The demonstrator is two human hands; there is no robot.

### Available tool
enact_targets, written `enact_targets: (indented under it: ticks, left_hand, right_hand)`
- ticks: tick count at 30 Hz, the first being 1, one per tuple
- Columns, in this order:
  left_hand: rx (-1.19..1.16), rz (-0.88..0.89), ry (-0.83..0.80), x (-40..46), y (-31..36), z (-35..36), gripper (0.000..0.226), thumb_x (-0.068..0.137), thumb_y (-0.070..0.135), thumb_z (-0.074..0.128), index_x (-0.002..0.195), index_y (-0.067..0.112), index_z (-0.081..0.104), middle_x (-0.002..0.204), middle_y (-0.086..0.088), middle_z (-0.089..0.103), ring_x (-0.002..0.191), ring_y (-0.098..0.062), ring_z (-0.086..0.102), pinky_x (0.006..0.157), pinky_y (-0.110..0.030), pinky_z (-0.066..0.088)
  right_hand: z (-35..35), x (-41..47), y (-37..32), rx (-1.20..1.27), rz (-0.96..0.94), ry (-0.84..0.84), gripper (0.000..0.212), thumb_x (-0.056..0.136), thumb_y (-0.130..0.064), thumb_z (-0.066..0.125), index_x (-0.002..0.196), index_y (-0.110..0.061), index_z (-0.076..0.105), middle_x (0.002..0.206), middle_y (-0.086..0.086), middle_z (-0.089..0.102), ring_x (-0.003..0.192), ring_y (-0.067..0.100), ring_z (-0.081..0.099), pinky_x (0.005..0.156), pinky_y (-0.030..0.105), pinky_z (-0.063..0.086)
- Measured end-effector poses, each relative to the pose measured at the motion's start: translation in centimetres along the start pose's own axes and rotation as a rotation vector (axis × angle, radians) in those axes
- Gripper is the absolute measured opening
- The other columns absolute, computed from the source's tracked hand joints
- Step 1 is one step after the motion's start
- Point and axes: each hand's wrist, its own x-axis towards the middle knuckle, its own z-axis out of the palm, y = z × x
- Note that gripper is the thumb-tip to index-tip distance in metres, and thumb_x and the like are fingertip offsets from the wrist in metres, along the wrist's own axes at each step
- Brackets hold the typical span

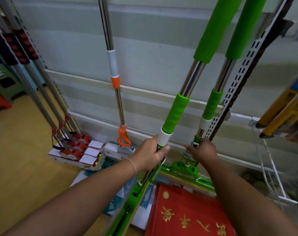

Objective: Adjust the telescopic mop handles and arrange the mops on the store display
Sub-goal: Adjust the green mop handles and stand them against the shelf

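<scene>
At the display wall, both hands gripped green mops.
The left hand (150, 155) curled round the near mop (175, 113) just under its white collar; at three o'clock of it, the right hand (203, 151) clutched the far mop (212, 104) low down. An orange mop (116, 80) leaned at ten o'clock.

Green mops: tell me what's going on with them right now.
A person stands at a store display with a hand on each of two green mops. The left hand grips the nearer green mop just below its white collar. The right hand holds the lower shaft of the second green mop, which leans against the slotted rack upright. An orange-trimmed mop stands untouched to the left.
</scene>
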Motion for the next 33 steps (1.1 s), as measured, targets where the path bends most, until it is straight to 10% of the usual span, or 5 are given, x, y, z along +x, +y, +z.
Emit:
enact_targets:
  ticks: [17,20,24,27,33]
  left_hand:
    - [-0.078,0.002,-0.050,-0.3,2.3,2.2,0.023,0.090,0.044,0.049,0.078,0.025,0.044,0.071,0.007,0.047,0.067,-0.009,0.046,0.066,-0.031,0.040]
    - [-0.084,0.008,-0.060,0.0,2.6,2.7,0.025,0.089,0.043,0.049,0.073,0.026,0.041,0.068,0.008,0.045,0.063,-0.004,0.043,0.061,-0.026,0.036]
    - [-0.136,0.027,-0.070,0.3,3.1,3.4,0.026,0.089,0.038,0.052,0.070,0.026,0.040,0.065,0.011,0.041,0.059,0.000,0.042,0.056,-0.016,0.033]
    - [-0.183,0.034,-0.128,0.7,3.7,4.2,0.027,0.087,0.040,0.051,0.068,0.024,0.041,0.063,0.010,0.039,0.057,0.002,0.040,0.055,-0.016,0.032]
    - [-0.230,0.004,-0.188,1.5,3.8,5.3,0.038,0.078,0.059,0.049,0.068,0.022,0.046,0.067,0.007,0.045,0.064,-0.008,0.043,0.063,-0.029,0.036]
  right_hand:
    - [-0.7,0.8,1.0,0.203,0.134,-0.101,0.079,0.076,-0.055,0.076,0.130,-0.005,0.046,0.118,0.015,0.061,0.108,0.035,0.061,0.083,0.038,0.050]
    - [-1.2,-0.9,1.4,0.118,0.131,-0.062,0.056,0.080,-0.039,0.078,0.116,-0.006,0.052,0.111,0.016,0.062,0.099,0.034,0.063,0.078,0.039,0.054]
    - [-1.3,-5.3,1.1,0.058,-0.081,-0.430,0.017,0.083,-0.012,0.071,0.089,-0.020,0.058,0.088,-0.003,0.062,0.086,0.015,0.061,0.075,0.026,0.054]
    - [-1.2,-8.6,0.9,-0.031,-0.287,-0.791,0.066,0.079,-0.012,0.078,0.137,-0.020,0.047,0.120,-0.012,0.054,0.109,0.003,0.050,0.085,0.012,0.040]
    - [0.1,-9.7,3.1,0.192,-0.243,-0.752,0.060,0.072,-0.017,0.086,0.123,-0.025,0.055,0.122,-0.006,0.065,0.112,0.011,0.062,0.100,0.023,0.048]
